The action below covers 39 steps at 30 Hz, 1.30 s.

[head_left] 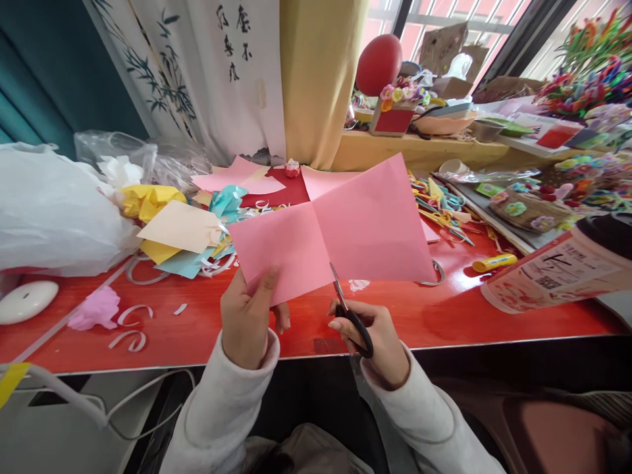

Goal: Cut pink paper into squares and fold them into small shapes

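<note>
A sheet of pink paper (372, 224) with a crease down its middle is held up above the red table. My left hand (254, 313) grips its lower left part, thumb on top and fingers underneath. In my right hand (378, 336) is a pair of scissors (356, 326) with black handles, fingers through the loops. The blades point up and away from me, at the paper's lower edge near the crease. How far they have cut in is hard to see.
On the red table (306, 332) lie paper scraps (180, 227), a crumpled pink paper (96, 308) and curled strips at left, beside a white plastic bag (59, 210). A paper cup (557, 270) with a black lid and a yellow glue stick (494, 263) are at right.
</note>
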Tool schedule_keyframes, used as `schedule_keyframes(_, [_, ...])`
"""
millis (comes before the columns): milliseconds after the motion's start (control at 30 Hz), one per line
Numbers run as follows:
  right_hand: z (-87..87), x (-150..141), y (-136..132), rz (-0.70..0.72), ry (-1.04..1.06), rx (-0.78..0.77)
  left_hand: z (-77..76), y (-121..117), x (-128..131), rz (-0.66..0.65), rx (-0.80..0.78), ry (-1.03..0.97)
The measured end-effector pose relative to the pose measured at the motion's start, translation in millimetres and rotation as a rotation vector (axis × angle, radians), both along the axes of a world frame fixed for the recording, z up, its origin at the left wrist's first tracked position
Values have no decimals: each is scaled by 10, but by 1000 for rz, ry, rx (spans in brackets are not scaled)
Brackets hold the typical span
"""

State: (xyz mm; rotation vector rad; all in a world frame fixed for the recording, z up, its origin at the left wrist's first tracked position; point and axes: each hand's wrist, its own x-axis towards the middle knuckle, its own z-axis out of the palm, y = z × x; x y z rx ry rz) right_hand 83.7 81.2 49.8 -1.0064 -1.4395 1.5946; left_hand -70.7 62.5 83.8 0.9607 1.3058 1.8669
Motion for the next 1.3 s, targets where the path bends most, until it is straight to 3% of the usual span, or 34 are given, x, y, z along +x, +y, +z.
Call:
schedule_keyframes(167, [6,-1,-4,-17,-24,-20,-17,4,-41,-100,-34,8])
schedule_keyframes(1300, [45,-70,-1,-80,1,-49,-95,-72,-59,-167,-117,-35])
